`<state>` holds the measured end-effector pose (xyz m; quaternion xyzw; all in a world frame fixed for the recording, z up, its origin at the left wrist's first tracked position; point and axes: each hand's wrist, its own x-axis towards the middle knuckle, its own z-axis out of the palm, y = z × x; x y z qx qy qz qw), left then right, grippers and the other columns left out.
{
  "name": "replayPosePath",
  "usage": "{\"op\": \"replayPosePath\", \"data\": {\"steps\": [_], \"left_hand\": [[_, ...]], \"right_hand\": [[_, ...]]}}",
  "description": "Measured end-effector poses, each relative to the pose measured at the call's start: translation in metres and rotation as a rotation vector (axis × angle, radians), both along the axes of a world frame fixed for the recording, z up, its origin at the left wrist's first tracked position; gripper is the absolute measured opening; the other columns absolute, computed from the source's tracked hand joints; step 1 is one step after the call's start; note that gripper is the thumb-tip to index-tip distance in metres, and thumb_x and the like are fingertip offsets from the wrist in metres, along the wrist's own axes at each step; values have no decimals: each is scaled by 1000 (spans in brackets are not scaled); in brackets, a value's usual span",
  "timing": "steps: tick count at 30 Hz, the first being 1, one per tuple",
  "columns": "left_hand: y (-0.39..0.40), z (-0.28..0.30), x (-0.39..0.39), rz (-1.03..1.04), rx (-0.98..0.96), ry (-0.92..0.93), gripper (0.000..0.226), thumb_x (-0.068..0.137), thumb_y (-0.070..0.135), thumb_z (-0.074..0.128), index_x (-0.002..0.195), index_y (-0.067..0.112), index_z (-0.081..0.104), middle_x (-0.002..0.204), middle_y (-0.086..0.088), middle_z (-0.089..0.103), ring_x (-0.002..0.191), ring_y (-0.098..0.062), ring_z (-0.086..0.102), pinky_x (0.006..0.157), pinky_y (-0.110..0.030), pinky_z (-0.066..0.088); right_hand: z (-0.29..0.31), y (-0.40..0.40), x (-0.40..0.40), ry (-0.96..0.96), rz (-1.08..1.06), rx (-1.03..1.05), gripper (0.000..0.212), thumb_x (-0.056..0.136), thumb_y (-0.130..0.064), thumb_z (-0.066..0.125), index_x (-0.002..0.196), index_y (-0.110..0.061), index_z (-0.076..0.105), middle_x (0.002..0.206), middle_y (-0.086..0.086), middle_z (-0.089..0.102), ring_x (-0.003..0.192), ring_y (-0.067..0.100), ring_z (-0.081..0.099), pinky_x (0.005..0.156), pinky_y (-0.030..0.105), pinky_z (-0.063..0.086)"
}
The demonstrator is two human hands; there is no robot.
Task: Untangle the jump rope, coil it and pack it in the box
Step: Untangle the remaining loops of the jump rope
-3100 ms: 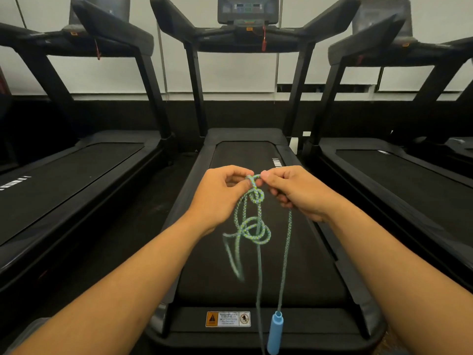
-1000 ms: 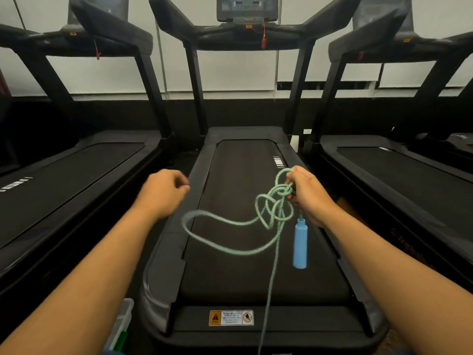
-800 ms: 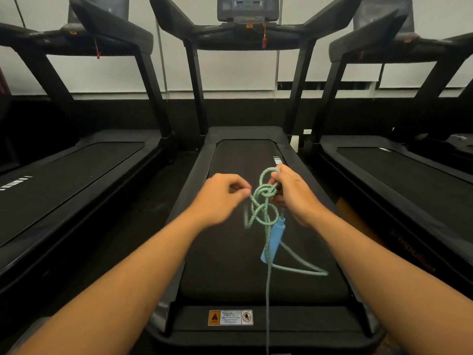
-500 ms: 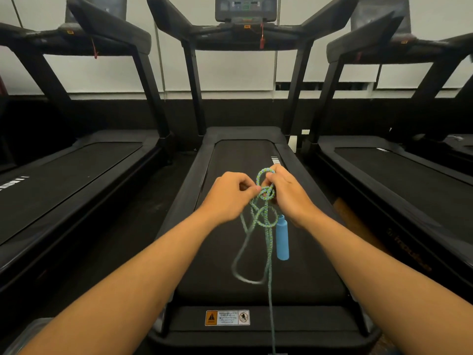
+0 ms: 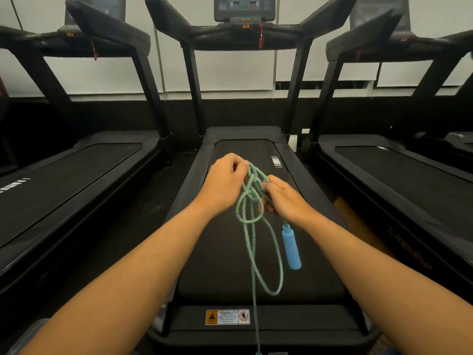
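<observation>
Seen from a head-worn camera looking down along two bare forearms that reach forward over the near end of a black treadmill (image 5: pixel 256 313). Nearest the viewer, one strand of a green-and-blue braided jump rope (image 5: pixel 252 248) drops straight down past the treadmill's rear edge, beside a small warning sticker (image 5: pixel 227 316), and leaves the picture at the bottom. Just above it a long slack loop hangs in the air over the belt, its lowest point over the belt's near end. To the right of that loop a light blue handle (image 5: pixel 291 247) dangles nearly upright on a short length of rope below the right wrist.

Further out, over the middle of the belt, both hands meet at the knot. The left hand (image 5: pixel 225 183) is higher and farther away, fingers curled, pinching the top of the tangle. The right hand (image 5: pixel 284 197) sits just beside it, lower and nearer, fingers closed round the strands on the knot's right side. The tangle lies between the two hands — touching both — and its long axis runs roughly vertical, from the left fingertips down to the hanging loops.

The step in hand appears to be loosening the knot; the likely move is drawing the hands apart sideways. No box is in view.

Beyond, upright posts and a console (image 5: pixel 244 8), with a treadmill either side.
</observation>
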<state>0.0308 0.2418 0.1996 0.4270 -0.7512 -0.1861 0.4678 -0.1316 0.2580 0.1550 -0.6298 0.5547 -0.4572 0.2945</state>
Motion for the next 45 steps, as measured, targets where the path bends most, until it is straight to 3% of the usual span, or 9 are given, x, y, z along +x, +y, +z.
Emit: {"op": "replayPosePath", "data": {"steps": [8,13,18,22,25,30,33,37,45], "left_hand": [[-26,14,20,-33,118,574,23,95,18,52,73,15,59,54,6,62,61,-20,57,70,-43,50],[-22,20,32,-259,228,854,29,104,9,44,76,9,52,71,-2,52,50,-10,42,59,-30,51],[-21,17,52,-191,263,460,27,94,15,57,68,9,55,66,-8,49,49,-16,34,55,-31,39],[-19,15,81,36,333,-163,52,91,47,67,57,8,59,51,-11,57,43,-17,52,55,-28,42],[-18,8,82,39,292,-479,29,86,42,76,80,14,75,76,-5,74,75,-21,73,74,-36,58],[1,3,39,-26,-72,-338,27,91,28,72,119,24,72,108,4,68,102,-17,64,97,-36,48],[5,-4,27,-76,-146,-371,19,90,32,70,108,33,74,103,12,68,96,-14,63,93,-47,49],[16,0,20,-45,-279,-331,9,83,34,69,90,28,68,82,11,65,74,-9,61,74,-38,53],[13,-10,4,109,-601,-701,26,104,37,47,110,19,64,105,0,61,88,-21,63,81,-37,46]], "right_hand": [[-2,3,-7,-22,3,74,25,97,-25,41,80,-15,56,58,7,52,45,9,39,50,26,31],[-1,-2,-8,-24,-29,52,30,90,-27,43,71,-20,64,53,-3,47,50,11,38,51,28,30],[3,-1,-10,-213,-2,15,24,94,-22,46,84,-10,65,58,-1,47,50,9,36,48,24,28],[12,1,-17,-290,-59,-93,29,99,-12,44,85,-13,69,61,3,55,44,5,37,48,23,28],[17,3,-15,-335,-2,-123,33,99,-5,41,85,-13,70,66,9,60,47,6,38,49,22,27],[20,9,1,-198,79,-126,29,98,-1,43,93,-6,71,71,5,68,51,0,50,54,15,37],[18,8,3,-95,86,-164,27,95,-8,46,87,-14,71,74,2,73,61,5,50,63,23,38],[16,6,1,-52,69,-166,24,95,-13,48,90,-12,71,76,4,74,69,19,48,63,29,39],[16,6,5,81,-2,-169,26,100,-20,46,89,-17,70,77,8,66,65,13,52,66,39,42]]}}
